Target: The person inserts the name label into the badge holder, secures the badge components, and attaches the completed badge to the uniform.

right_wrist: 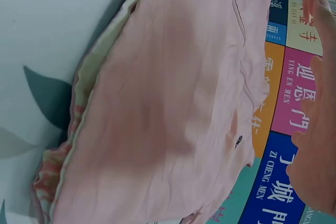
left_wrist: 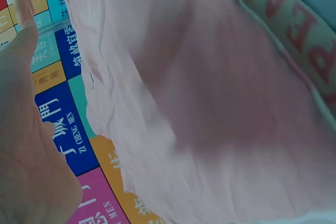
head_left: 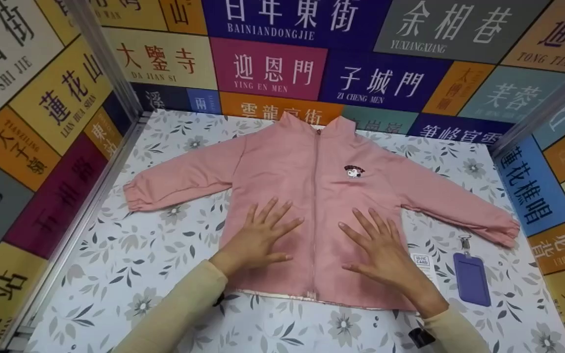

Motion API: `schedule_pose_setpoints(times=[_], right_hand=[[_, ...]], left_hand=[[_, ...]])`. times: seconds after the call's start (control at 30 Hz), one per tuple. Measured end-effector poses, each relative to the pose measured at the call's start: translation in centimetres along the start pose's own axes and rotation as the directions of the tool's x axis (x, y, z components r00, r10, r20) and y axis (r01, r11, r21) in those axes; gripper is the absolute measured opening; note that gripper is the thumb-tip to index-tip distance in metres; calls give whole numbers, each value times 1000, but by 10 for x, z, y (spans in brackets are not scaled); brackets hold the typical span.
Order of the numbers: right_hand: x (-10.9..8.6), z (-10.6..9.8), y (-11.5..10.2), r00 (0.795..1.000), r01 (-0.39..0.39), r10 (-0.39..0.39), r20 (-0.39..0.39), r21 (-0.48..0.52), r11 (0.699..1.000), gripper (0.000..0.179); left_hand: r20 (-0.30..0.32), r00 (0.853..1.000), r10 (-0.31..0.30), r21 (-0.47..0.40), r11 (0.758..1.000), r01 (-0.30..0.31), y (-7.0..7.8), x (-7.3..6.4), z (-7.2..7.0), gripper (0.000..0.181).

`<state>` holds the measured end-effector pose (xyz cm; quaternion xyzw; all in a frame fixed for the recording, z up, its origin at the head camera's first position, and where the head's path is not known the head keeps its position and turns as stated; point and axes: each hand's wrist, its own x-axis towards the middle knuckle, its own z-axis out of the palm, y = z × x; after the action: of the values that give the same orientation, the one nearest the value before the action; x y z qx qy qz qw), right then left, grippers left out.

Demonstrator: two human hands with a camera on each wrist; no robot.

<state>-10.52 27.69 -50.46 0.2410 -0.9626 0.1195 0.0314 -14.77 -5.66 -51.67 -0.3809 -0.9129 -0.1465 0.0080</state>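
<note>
A pink zip-up jacket (head_left: 272, 166) lies spread flat, front up, both sleeves stretched out sideways and its zipper (head_left: 315, 196) closed down the middle. On its chest is a small cartoon patch (head_left: 354, 171). My left hand (head_left: 258, 240) is over the lower left half with fingers spread, and my right hand (head_left: 380, 245) mirrors it over the lower right half. Neither hand grips anything. Both wrist views show the palms held above the fabric, casting shadows on it. Along the bottom hem (left_wrist: 294, 40), a pale lining with red lettering peeks out.
Right of the jacket lie a purple card holder (head_left: 472, 279) with a metal clip and a white card (head_left: 423, 264), partly behind my right wrist. The table (head_left: 115, 274) has a leaf-patterned cover. Printed sign panels (head_left: 268, 68) wall in the back and both sides.
</note>
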Motion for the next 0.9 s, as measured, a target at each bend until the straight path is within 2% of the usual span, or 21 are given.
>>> schedule_pose_setpoints(times=[0.13, 0.37, 0.7, 0.9], right_hand=[[-5, -2, 5, 1000, -12, 12, -12, -8, 1000, 88], [-15, -5, 16, 997, -5, 3, -76, -28, 1000, 86], [-38, -5, 33, 992, -91, 88, -93, -26, 996, 86], [-51, -8, 46, 985, -126, 125, -116, -1, 992, 88]], left_hand=[[19, 1000, -3, -19, 1000, 4, 4, 2, 5, 84], [20, 1000, 18, -59, 998, -17, 12, 10, 11, 83], [69, 995, 68, -65, 996, -64, 26, 32, 17, 83], [98, 989, 108, -118, 988, -96, 35, 47, 24, 81]])
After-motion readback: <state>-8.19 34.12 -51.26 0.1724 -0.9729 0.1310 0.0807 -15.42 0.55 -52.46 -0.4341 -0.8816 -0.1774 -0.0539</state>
